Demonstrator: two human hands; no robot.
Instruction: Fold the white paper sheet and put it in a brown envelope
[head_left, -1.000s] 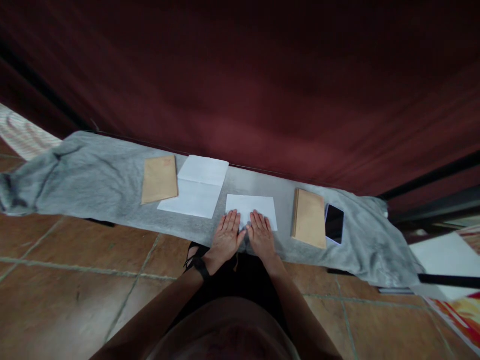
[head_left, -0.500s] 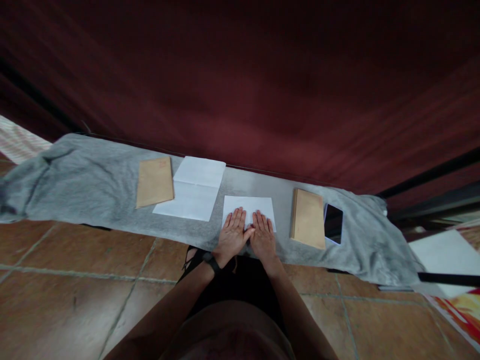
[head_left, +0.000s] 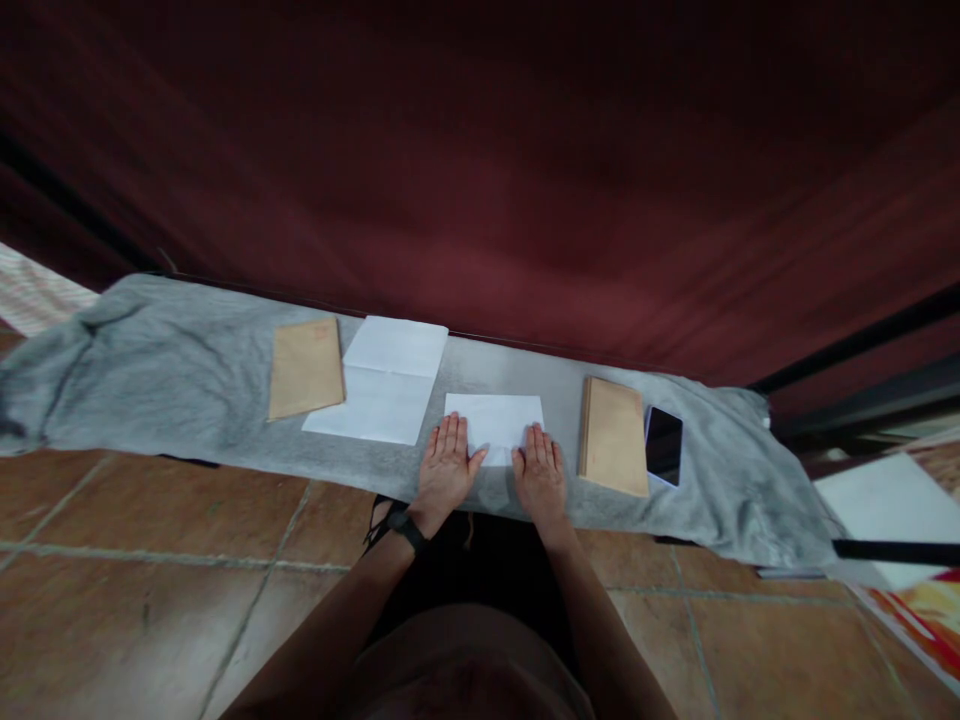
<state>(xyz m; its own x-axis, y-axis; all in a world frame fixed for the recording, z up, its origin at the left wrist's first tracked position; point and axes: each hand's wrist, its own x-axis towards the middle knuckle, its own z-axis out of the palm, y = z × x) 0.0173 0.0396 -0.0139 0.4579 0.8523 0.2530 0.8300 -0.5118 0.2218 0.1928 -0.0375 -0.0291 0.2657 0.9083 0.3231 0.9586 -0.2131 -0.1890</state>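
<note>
A folded sheet of white paper (head_left: 496, 418) lies flat in front of me on the grey cloth. On its left end rests my left hand (head_left: 446, 465), palm down with the fingers stretched out and the thumb on the near edge. My right hand (head_left: 541, 472) lies flat over the near right corner, fingers also extended. Neither hand grasps anything. Further left, a larger white sheet (head_left: 390, 390) with a crease across it lies unfolded, one edge under a brown envelope (head_left: 306, 368). To the right of my right hand sits a stack of brown envelopes (head_left: 615, 436).
The grey cloth (head_left: 187, 370) covers a long narrow surface. A phone (head_left: 664, 446) lies beside the envelope stack. Dark red fabric (head_left: 480, 200) hangs along the far edge. Brown floor tiles (head_left: 247, 510) show below, and a white panel (head_left: 892, 500) is at far right.
My hands have slid apart along the folded paper, the left one leftward and the right one slightly rightward, uncovering its middle. The paper stays in place.
</note>
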